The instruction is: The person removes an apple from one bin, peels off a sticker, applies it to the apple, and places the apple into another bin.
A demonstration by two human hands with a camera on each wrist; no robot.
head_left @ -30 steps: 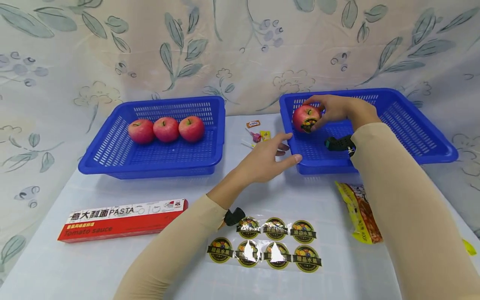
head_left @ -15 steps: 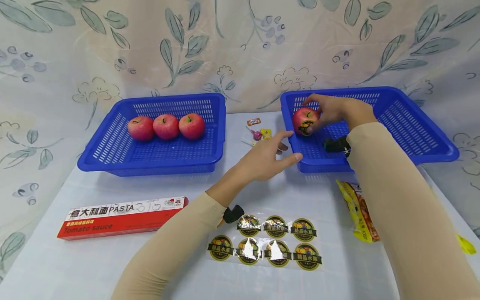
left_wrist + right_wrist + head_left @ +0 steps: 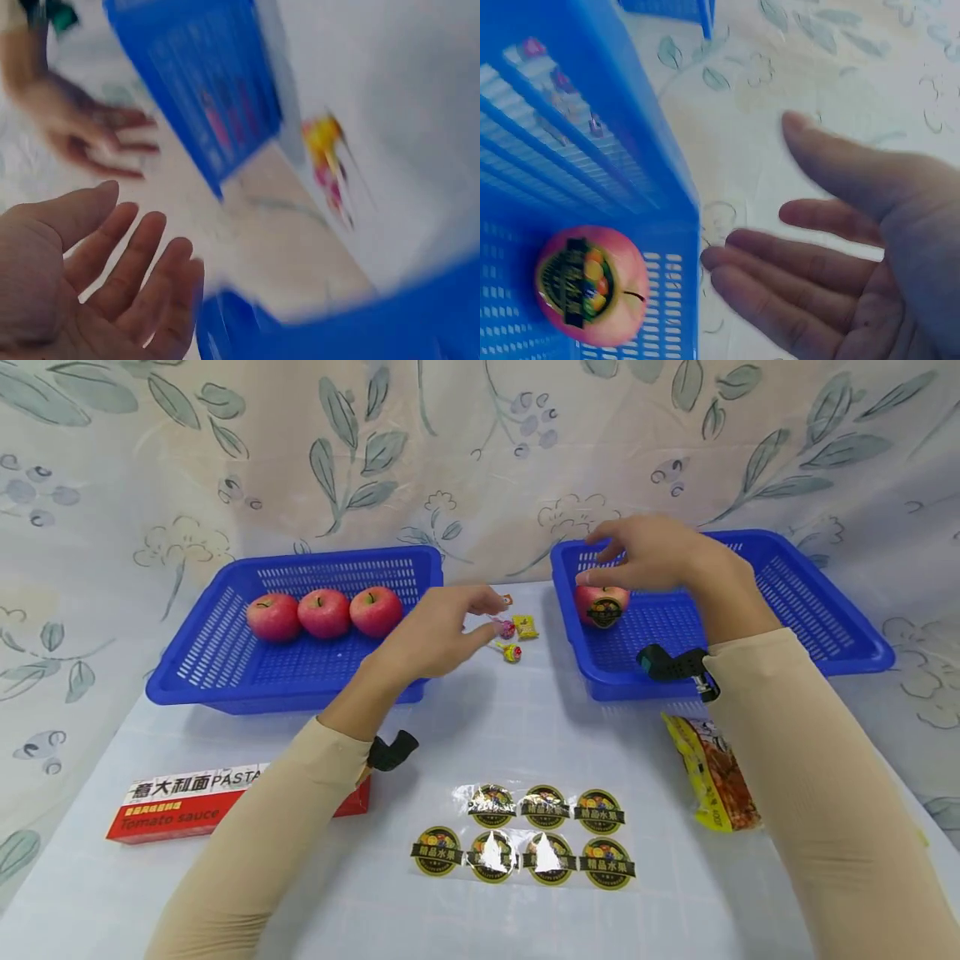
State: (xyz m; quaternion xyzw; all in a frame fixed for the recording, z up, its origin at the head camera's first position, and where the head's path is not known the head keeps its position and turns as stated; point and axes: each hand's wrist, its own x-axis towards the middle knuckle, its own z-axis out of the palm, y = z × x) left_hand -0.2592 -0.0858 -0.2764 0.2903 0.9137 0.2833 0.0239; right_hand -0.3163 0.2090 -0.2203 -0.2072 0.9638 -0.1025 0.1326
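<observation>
In the right basket [image 3: 825,635] the stickered apple [image 3: 602,604] rests alone near the left wall (label facing out), the right hand [image 3: 652,556] spread just above it; the left hand [image 3: 438,635], fingers relaxed and empty, hangs near the three unlabelled apples [image 3: 324,612].

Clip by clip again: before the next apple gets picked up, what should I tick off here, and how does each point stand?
1. Labelled apple sits in the right basket, sticker facing out: ok.
2. Right hand open above that apple, holding nothing: ok.
3. Left hand open, holding nothing: ok.
4. Three apples lie in the left basket, no sticker showing on them: ok.
5. Sticker sheet has whole stickers; two spots look peeled: ok.
6. Whether the sticker on the apple lies flat at its edges: cannot tell.
</observation>
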